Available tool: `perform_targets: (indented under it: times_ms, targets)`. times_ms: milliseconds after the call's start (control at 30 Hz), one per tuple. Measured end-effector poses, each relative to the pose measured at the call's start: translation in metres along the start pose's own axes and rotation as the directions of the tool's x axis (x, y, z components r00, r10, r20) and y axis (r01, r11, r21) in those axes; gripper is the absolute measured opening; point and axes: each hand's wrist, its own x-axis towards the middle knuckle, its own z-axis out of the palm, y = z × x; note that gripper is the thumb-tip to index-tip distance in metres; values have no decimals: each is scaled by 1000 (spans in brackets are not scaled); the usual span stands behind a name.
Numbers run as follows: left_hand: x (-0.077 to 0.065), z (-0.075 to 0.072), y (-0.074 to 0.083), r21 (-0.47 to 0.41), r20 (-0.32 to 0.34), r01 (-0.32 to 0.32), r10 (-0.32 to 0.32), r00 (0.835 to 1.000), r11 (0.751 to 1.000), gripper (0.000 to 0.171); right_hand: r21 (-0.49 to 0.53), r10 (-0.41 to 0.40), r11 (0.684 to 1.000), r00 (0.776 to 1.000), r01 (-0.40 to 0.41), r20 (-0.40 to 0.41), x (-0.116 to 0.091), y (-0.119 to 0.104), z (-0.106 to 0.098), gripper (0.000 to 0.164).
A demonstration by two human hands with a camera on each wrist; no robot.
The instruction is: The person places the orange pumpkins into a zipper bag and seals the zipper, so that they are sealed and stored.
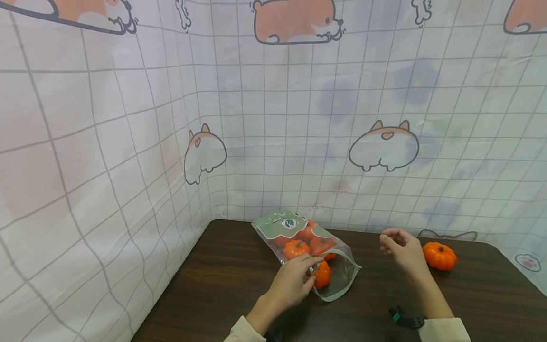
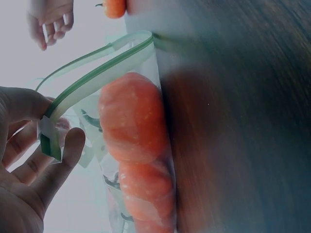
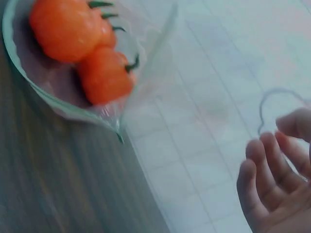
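A clear zip bag with green edging (image 1: pixel 348 281) lies on the table, its mouth open towards the right and front. Several small orange pumpkins (image 1: pixel 296 249) are inside, one of them (image 1: pixel 322 274) close to the mouth. My left hand (image 1: pixel 290 283) pinches the rim at the mouth's left corner; the left wrist view shows the zip strip (image 2: pixel 104 72) running from between thumb and fingers. Off to the right of the bag, my right hand (image 1: pixel 403 251) is raised over the table with fingers loosely bent and nothing held. Just beyond it sits another orange pumpkin (image 1: pixel 440 256), outside the bag.
The dark wooden table (image 1: pixel 213 280) meets a cloth backdrop (image 1: pixel 299 166) with a grid and cartoon dogs at its back and left. A black strap-like object (image 1: pixel 406 319) shows by the right wrist.
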Motion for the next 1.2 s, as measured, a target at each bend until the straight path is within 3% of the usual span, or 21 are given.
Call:
perform_targets:
  times_ms: [167, 367, 567, 767, 1000, 1200]
  targets:
    - [-1, -1, 0, -4, -1, -2, 2, 1000, 1000, 46, 56, 128, 991, 986, -122, -105, 4, 15, -18, 33]
    - [-1, -3, -1, 5, -16, -8, 8, 1000, 1000, 47, 61, 186, 982, 962, -177, -199, 7, 28, -34, 31]
    - [-2, -5, -1, 8, -7, 1, -1, 1000, 1000, 46, 34, 285, 957, 909, -289, -305, 8, 42, -49, 35]
    - [-2, -6, 0, 9, -1, 5, -5, 1000, 1000, 47, -26, 358, 917, 850, -398, -387, 7, 51, -62, 55]
    - [-2, -5, -1, 11, -5, 7, -7, 1000, 1000, 47, -84, 351, 903, 836, -421, -422, 4, 65, -72, 69]
    - [-1, -3, -1, -6, -10, -6, 6, 1000, 1000, 48, -112, 378, 885, 838, -452, -394, -4, 78, -85, 82]
